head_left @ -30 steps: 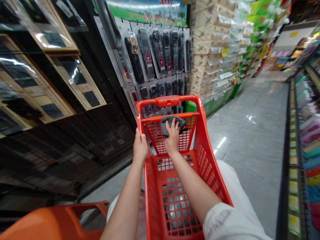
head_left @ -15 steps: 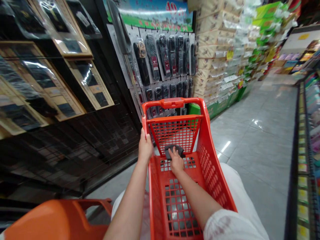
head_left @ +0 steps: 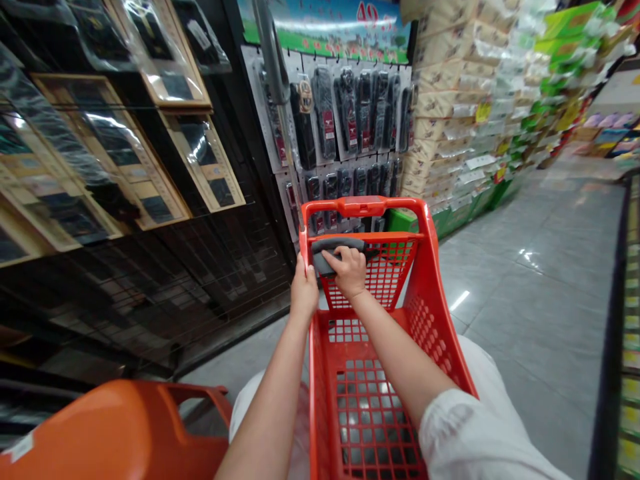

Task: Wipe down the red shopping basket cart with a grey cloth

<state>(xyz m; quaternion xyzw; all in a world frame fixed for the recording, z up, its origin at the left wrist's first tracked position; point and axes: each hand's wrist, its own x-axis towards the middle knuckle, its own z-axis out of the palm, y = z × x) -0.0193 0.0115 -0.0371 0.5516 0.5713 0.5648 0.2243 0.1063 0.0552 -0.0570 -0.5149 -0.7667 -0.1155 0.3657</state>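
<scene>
A red plastic shopping basket cart (head_left: 316,373) stands in front of me, its top handle bar at the far end. My left hand (head_left: 303,293) is closed around the left side of its frame, just below the handle. Inside, my right hand (head_left: 351,270) presses a dark grey cloth (head_left: 325,262) against the upper left of the red grid panel (head_left: 390,273). The fingers are bent over the cloth, which is folded at the panel's top bar.
Packaged belts (head_left: 363,110) hang on a rack beyond the cart. Boxed goods (head_left: 203,160) line the dark shelf at left. An orange plastic chair (head_left: 115,427) stands at lower left. Stacked cartons (head_left: 440,100) border the tiled aisle (head_left: 520,267).
My right hand has moved the grey cloth up from the bottom of the grid panel to its upper left. My left hand keeps its hold on the cart's frame.
</scene>
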